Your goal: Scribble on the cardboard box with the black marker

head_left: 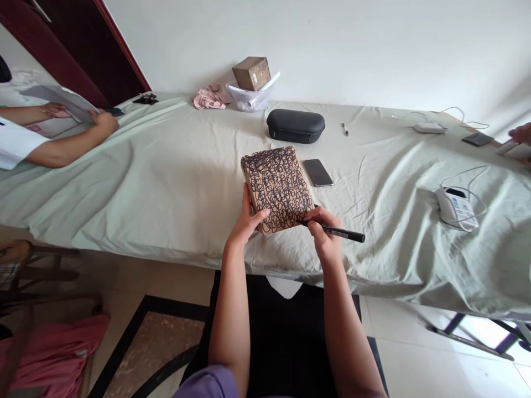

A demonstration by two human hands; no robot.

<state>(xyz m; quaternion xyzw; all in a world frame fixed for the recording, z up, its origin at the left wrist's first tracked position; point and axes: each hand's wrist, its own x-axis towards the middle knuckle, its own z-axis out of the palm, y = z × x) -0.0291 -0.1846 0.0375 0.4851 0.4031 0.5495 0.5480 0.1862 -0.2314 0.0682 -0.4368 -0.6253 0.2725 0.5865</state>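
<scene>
A brown cardboard box (277, 185) covered in black scribbled loops lies on the cloth-covered table (166, 177) in front of me. My left hand (245, 221) grips its near left corner, thumb on the top face. My right hand (321, 235) is closed on a black marker pen (338, 231), whose tip touches the box's near right edge while the barrel points out to the right.
A dark phone (317, 172) lies just right of the box, a black case (295, 125) behind it. Farther back stand a small cardboard box (251, 73), a plastic tub (249, 99) and pink cloth (209, 97). Another person's arms (70, 145) rest at the left; corded devices (455, 206) lie right.
</scene>
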